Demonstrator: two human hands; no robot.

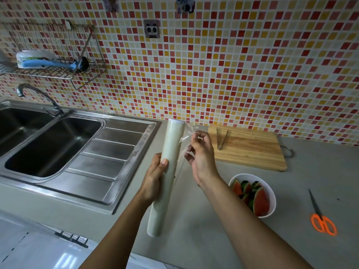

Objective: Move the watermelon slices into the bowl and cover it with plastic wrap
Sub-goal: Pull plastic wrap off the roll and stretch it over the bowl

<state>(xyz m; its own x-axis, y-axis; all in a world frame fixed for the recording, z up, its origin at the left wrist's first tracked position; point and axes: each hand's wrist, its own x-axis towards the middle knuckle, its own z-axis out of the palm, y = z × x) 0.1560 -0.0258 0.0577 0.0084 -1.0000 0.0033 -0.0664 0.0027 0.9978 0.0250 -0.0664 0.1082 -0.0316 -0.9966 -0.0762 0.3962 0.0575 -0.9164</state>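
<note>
Gripping plastic wrap roll [167, 171]: left hand [155, 178] | right hand [201, 155] pinching loose film edge [184, 138]

Evenly lit, soft daylight feel, no harsh shadows. Faint shadow under the scissors [322, 218] on the bench [213, 239]. Bright glare on the white floor tiles [64, 257] at lower left, sheen across the sink drainboard [108, 152]. Strong wide-angle bowing at edges. Sharp at centre, slightly soft in corners.
</note>
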